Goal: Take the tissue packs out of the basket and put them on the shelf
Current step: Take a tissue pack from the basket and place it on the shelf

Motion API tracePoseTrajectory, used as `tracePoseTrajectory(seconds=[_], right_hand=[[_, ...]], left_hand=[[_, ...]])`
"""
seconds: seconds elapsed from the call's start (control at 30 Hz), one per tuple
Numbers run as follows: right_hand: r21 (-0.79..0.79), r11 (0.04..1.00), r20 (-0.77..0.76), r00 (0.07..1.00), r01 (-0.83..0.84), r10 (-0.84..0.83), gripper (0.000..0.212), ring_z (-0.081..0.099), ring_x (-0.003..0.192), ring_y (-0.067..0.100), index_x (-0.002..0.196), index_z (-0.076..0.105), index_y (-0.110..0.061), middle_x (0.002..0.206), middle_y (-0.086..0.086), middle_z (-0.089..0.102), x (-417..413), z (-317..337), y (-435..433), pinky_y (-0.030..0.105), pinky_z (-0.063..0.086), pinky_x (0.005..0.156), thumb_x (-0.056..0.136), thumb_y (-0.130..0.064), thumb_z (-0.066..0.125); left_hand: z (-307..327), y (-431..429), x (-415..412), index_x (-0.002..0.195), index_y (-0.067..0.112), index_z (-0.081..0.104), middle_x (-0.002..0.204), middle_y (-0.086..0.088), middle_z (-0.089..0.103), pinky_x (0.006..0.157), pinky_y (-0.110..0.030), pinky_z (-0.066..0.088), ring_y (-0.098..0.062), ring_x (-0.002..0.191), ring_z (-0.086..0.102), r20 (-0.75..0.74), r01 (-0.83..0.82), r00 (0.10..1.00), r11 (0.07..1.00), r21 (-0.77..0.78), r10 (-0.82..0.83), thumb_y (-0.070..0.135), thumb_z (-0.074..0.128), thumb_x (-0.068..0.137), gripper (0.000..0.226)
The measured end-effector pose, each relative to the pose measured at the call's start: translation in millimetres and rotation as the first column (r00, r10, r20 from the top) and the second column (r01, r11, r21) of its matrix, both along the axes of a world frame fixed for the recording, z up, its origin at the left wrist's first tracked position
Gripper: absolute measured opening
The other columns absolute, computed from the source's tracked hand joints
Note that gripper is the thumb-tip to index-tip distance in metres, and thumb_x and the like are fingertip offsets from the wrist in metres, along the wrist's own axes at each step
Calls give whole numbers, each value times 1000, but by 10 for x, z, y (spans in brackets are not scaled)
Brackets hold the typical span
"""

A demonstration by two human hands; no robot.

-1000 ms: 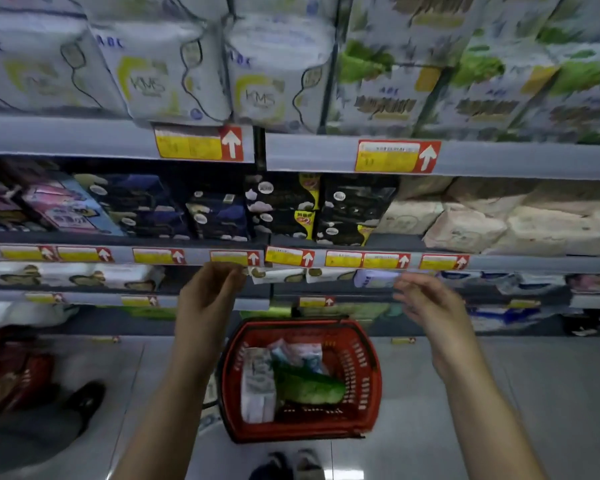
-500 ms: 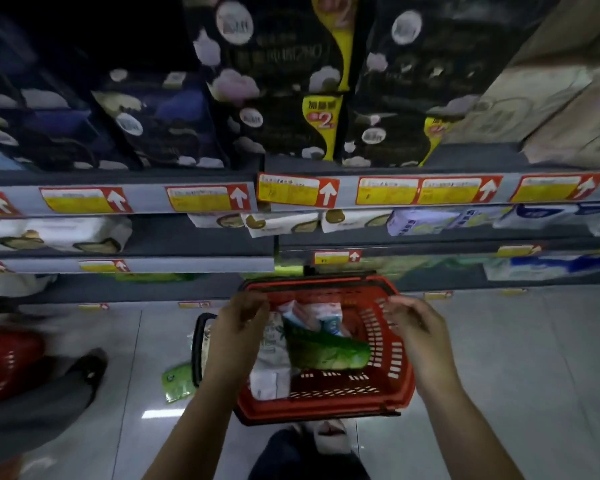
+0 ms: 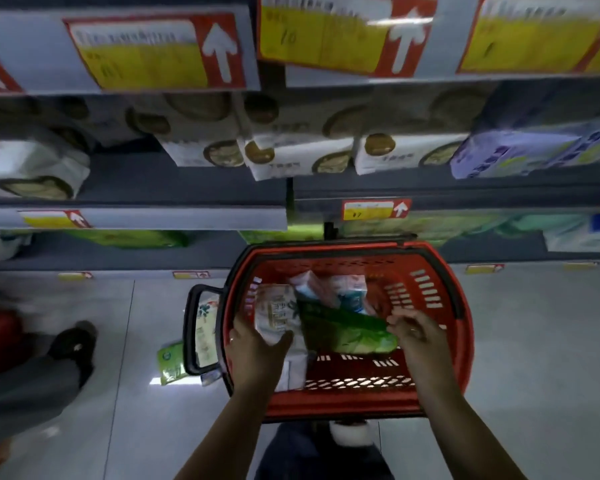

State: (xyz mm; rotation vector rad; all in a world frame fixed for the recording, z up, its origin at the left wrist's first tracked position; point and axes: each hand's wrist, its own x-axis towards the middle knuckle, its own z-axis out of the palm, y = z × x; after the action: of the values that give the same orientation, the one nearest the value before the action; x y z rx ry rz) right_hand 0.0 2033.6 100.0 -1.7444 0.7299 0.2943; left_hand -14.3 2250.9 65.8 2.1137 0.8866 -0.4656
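Note:
A red plastic basket [image 3: 440, 306] stands on the floor in front of the shelves. Inside lie a white tissue pack [image 3: 276, 315] on the left, a green pack [image 3: 340, 330] in the middle and a pink-and-blue pack [image 3: 340, 289] behind it. My left hand [image 3: 257, 348] is inside the basket with its fingers wrapped around the lower end of the white pack. My right hand [image 3: 416, 332] touches the right end of the green pack with its fingers spread. The grey shelf [image 3: 153, 188] above holds white tissue packs [image 3: 302, 157].
Another person's dark shoe [image 3: 73, 344] and grey trouser leg are at the left, beside a red object. A green pack [image 3: 170, 363] lies on the floor left of the basket, by its black handle [image 3: 191, 330]. Price tags line the shelf edges. My own legs are below the basket.
My head has dropped closer to the basket. Both hands went from its rim down inside; the left has closed on the white pack, the right has reached the green pack.

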Motion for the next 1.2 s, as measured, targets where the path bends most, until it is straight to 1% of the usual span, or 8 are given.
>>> tracePoseTrajectory(seconds=[0.2, 0.4, 0.53, 0.6, 0.77, 0.87, 1.07, 1.2], right_hand=[[-153, 986, -45, 997, -72, 66, 16, 58, 90, 20, 104, 63, -10, 97, 6, 62, -148, -400, 53, 20, 39, 66, 90, -5, 58], [-179, 980, -63, 995, -85, 75, 15, 58, 90, 20, 104, 64, -8, 97, 6, 64, -283, -627, 169, 25, 40, 68, 90, -7, 59], [-171, 983, -115, 992, -73, 53, 12, 64, 95, 30, 97, 63, -19, 102, 9, 67, -321, -805, 213, 45, 50, 86, 90, -10, 58], [-163, 982, -134, 989, -91, 69, 13, 64, 97, 32, 98, 62, -23, 104, 10, 67, -313, -869, 218, 48, 49, 89, 91, -13, 57], [-183, 973, -119, 985, -142, 122, 17, 59, 89, 21, 109, 60, -15, 100, 5, 63, -221, -825, 193, 24, 40, 63, 93, -15, 55], [-196, 969, -107, 986, -148, 129, 18, 54, 81, 16, 110, 60, -13, 98, 3, 59, -170, -758, 208, 22, 37, 60, 93, -13, 55], [-152, 980, -120, 986, -132, 114, 19, 63, 94, 25, 109, 61, -14, 107, 9, 64, -148, -643, 255, 36, 50, 79, 91, -10, 55], [-151, 974, -118, 981, -172, 155, 18, 64, 93, 26, 109, 61, -15, 104, 11, 66, -154, -492, 309, 40, 52, 81, 92, -13, 54]], left_hand=[[-494, -109, -267, 150, 11, 14, 148, -16, 29, 110, -45, 31, -38, 136, 30, -255, 20, 966, 996, -88, -41, 47, 82, 65, 115], [-735, -262, -352, 147, 19, 16, 152, -18, 19, 109, -53, 32, -42, 137, 23, -222, 27, 975, 999, -35, -34, 54, 80, 64, 111], [-826, -357, -318, 150, 20, 4, 157, -14, -2, 114, -57, 21, -42, 143, 3, -236, 23, 971, 1000, 0, -22, 56, 76, 67, 116], [-851, -366, -307, 150, 19, 5, 157, -13, 2, 114, -56, 23, -40, 143, 5, -213, 28, 977, 998, 47, -17, 57, 75, 67, 114], [-847, -225, -351, 138, 22, 27, 136, -6, 34, 99, -44, 45, -28, 124, 38, -110, 34, 994, 995, 99, -23, 56, 80, 58, 102], [-750, -49, -323, 134, 22, 35, 129, -2, 42, 90, -39, 52, -22, 113, 48, -66, 34, 997, 996, 82, -29, 52, 81, 59, 93], [-259, 367, -250, 126, 22, 44, 118, -3, 53, 74, -41, 60, -24, 99, 62, -17, 19, 1000, 986, -165, -22, 53, 79, 58, 82], [125, 593, -198, 120, 19, 46, 111, 2, 59, 75, -36, 60, -19, 96, 65, -25, 33, 999, 923, -383, -46, 26, 81, 69, 63]])
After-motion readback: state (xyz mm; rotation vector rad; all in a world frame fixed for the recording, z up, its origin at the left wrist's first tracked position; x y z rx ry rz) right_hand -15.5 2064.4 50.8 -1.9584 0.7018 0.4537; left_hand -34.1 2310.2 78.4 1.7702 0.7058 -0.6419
